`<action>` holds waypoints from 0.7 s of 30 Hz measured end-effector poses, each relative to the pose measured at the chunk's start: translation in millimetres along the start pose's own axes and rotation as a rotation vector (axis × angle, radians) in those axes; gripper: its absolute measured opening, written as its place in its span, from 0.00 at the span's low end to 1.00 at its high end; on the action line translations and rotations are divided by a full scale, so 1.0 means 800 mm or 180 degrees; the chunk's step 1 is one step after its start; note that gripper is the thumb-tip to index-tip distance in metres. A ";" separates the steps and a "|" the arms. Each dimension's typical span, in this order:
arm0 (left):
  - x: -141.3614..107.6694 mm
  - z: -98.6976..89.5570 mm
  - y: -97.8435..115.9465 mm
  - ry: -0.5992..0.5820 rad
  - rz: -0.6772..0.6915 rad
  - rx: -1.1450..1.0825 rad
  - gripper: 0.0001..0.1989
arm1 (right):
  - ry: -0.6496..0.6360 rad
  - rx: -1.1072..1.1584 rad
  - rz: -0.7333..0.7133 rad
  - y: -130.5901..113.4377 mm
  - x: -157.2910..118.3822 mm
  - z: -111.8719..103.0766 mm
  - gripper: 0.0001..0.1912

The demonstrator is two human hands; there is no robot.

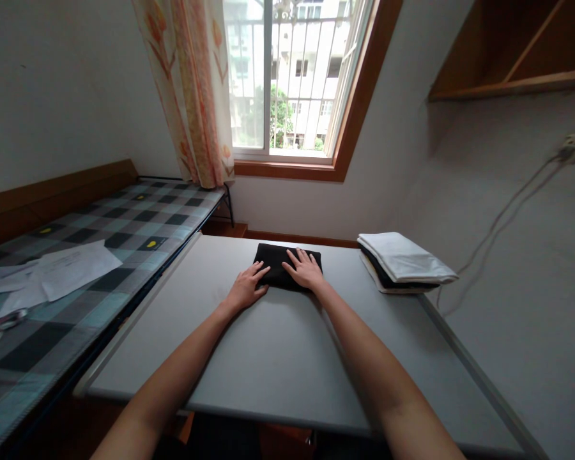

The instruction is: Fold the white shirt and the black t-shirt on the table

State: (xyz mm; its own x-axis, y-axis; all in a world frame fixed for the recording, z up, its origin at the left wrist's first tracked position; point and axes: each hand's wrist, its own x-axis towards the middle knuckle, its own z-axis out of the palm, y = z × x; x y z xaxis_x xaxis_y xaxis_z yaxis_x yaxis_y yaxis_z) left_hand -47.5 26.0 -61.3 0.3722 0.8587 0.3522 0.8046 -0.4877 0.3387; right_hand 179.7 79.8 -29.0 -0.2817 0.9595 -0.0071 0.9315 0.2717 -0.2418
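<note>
A folded black cloth [278, 268] lies flat near the far edge of the white table [268, 358]. My left hand [247, 285] rests at the cloth's left edge, its fingers spread and their tips touching the cloth. On the right part of the cloth lies my right hand [305, 268], palm down with fingers apart. Neither hand is closed around anything. To the right, at the table's side, sits a stack of folded cloths, with a white cloth [402, 257] on top and black and pale layers beneath.
Left of the table is a bed [182, 217] with a checked cover, holding loose papers [71, 271]. A window and curtain [204, 96] are beyond the table. A wall shelf [512, 83] hangs at upper right, above a cable [501, 214] running from a socket.
</note>
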 end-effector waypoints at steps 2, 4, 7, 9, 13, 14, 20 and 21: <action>0.000 0.000 0.000 -0.0016 -0.0013 -0.0002 0.29 | -0.0035 0.0002 0.0216 0.019 -0.003 -0.003 0.39; 0.000 0.000 0.000 -0.0029 -0.0021 0.0000 0.29 | -0.0068 0.0035 0.0270 0.032 -0.004 -0.004 0.40; 0.000 0.000 0.000 -0.0018 -0.0016 0.0031 0.29 | -0.0035 0.0062 0.0278 0.041 -0.001 -0.002 0.41; -0.001 0.000 0.000 0.0026 0.0029 0.0078 0.29 | 0.0030 0.0039 0.0298 0.041 0.001 -0.001 0.41; 0.000 0.001 -0.001 0.0245 0.0246 0.0233 0.28 | 0.0331 -0.0203 0.0122 0.034 -0.005 -0.007 0.37; 0.001 0.001 -0.002 0.0319 0.0319 0.0297 0.26 | 0.0502 -0.0283 0.0008 0.030 -0.011 -0.011 0.34; 0.011 -0.002 -0.002 0.0576 0.0575 0.0590 0.16 | 0.0994 -0.0563 -0.1264 -0.010 -0.057 -0.027 0.27; 0.012 -0.003 0.000 0.0571 0.0561 0.0565 0.16 | 0.0939 -0.0621 -0.1378 -0.015 -0.063 -0.026 0.28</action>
State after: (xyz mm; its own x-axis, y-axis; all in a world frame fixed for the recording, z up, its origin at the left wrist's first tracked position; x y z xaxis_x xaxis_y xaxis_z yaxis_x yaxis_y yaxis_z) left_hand -45.5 33.7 -55.8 0.4382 0.7143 0.5457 0.8091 -0.5779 0.1067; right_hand 187.7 30.0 -5.8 -0.5977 0.7299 0.3316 0.7784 0.6274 0.0218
